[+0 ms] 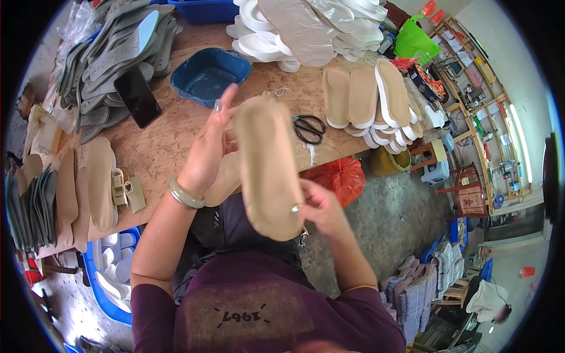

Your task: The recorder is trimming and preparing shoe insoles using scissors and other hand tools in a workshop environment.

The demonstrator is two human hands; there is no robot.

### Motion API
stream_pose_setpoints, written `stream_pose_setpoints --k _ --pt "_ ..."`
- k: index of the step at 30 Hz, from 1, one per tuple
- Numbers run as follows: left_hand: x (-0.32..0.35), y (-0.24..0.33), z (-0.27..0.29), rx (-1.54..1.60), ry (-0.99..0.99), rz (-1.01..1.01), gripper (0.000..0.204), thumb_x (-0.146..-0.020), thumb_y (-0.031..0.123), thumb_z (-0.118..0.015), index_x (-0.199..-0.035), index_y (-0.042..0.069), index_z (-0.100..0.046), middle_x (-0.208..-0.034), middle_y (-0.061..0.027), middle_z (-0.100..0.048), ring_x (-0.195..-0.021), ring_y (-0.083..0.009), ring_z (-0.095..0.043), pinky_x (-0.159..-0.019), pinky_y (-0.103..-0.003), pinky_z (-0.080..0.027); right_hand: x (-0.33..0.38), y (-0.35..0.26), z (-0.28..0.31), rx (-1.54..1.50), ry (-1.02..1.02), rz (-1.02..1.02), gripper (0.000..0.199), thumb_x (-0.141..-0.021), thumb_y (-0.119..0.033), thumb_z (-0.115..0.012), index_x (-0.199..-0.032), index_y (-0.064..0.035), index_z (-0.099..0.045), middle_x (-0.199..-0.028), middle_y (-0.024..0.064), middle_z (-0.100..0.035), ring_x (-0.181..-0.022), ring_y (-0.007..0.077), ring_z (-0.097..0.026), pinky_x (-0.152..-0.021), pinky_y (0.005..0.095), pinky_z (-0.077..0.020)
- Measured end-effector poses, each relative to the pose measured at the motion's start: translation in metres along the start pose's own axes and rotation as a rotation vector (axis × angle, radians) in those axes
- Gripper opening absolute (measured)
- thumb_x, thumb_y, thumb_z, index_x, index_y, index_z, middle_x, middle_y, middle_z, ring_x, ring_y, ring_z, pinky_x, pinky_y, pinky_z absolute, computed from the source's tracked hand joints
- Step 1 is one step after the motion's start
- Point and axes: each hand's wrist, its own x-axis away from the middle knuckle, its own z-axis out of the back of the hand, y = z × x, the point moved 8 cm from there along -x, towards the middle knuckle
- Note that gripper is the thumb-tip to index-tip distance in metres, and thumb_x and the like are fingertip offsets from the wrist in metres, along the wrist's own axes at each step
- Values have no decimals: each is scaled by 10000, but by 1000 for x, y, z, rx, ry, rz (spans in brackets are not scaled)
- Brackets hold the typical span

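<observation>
A tan insole (268, 170), slightly blurred, is held up over the table's front edge, its long side running away from me. My right hand (322, 209) pinches its near right edge between thumb and fingers. My left hand (210, 141) is beside its far left edge, thumb and forefinger stretched out. Its other fingers reach partly behind the insole, and whether they touch it I cannot tell. Under the left wrist, which wears a pale bangle (185, 194), another tan piece (222, 181) lies at the table edge. Black-handled scissors (309, 128) rest just right of the insole.
A blue basin (210, 75) and a dark phone (138, 97) lie beyond my left hand. Grey soles (112, 65) pile up at far left, white soles (282, 35) at the back. Tan-topped soles (362, 97) stack at right. A red bag (338, 179) hangs below the table edge.
</observation>
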Motion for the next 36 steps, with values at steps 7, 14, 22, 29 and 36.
stream_pose_setpoints --k 7,14,22,29,36 --pt "39 -25 43 -326 80 -150 536 -1003 278 -582 -1476 72 -437 -1357 -128 -568 -1227 -216 -569 -1006 -362 -451 -25 -128 204 127 573 301 302 -822 -38 -585 -1115 7 -643 -1046 54 -676 -928 143 -652 -806 270 -522" --pt "92 -31 22 -1241 89 -401 663 -761 256 -805 -1340 70 -542 -1322 -182 -549 -1237 -367 -524 -1058 -472 -415 -46 -213 388 498 885 43 426 -898 -180 -644 -1277 12 -606 -1195 132 -663 -1045 181 -647 -912 308 -500" --pt "99 -61 25 -1658 20 -431 479 -861 157 -655 -1325 92 -556 -1359 -121 -538 -1329 -282 -476 -1142 -498 -329 -126 -110 136 847 420 345 262 -938 -142 -653 -1193 -92 -691 -1151 81 -704 -995 161 -657 -891 304 -500" --pt "113 -39 65 -1558 47 -473 402 -826 7 -567 -1223 48 -617 -1264 -121 -642 -1205 -289 -599 -1123 -507 -361 -158 -40 117 1428 298 18 436 -826 -49 -593 -1262 -55 -605 -1126 244 -661 -1014 413 -645 -851 468 -520" --pt "116 -24 78 -1655 158 -372 421 -839 63 -626 -1257 26 -583 -1282 -140 -618 -1260 -305 -547 -1121 -502 -357 -175 -16 92 1654 246 301 506 -766 -18 -639 -1265 -79 -580 -1139 218 -615 -1064 403 -596 -907 462 -497"
